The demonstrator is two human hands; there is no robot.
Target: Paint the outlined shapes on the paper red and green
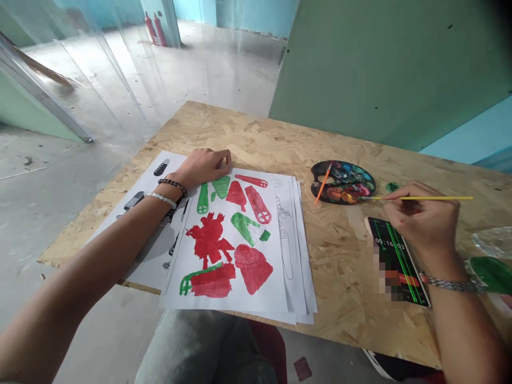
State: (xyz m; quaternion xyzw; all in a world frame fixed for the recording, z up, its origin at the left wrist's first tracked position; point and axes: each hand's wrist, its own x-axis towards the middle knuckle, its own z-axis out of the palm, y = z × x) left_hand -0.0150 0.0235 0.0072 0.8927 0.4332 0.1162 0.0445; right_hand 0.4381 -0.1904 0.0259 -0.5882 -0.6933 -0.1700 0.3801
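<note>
My right hand (424, 224) grips a yellow-handled paintbrush (436, 198), held nearly level. Its bristle tip is at the right edge of a dark palette (316, 184) smeared with many paint colours. An orange paintbrush (323, 184) lies across the palette's left side. With fingers curled in, my left hand (206, 164) rests at the top edge of a white sheet (276, 290). The sheet bears shapes painted red and green; one green shape (250, 229) has unpainted outlined patches. More sheets with line drawings stick out beneath it.
A phone (396, 261) with a running timer lies under my right wrist. A clear plastic dish (494, 241) and a green-stained container (490, 273) stand at the right. Printed sheets (150, 264) overhang the left side of the chipboard table (340, 314). A green panel (372, 74) rises behind.
</note>
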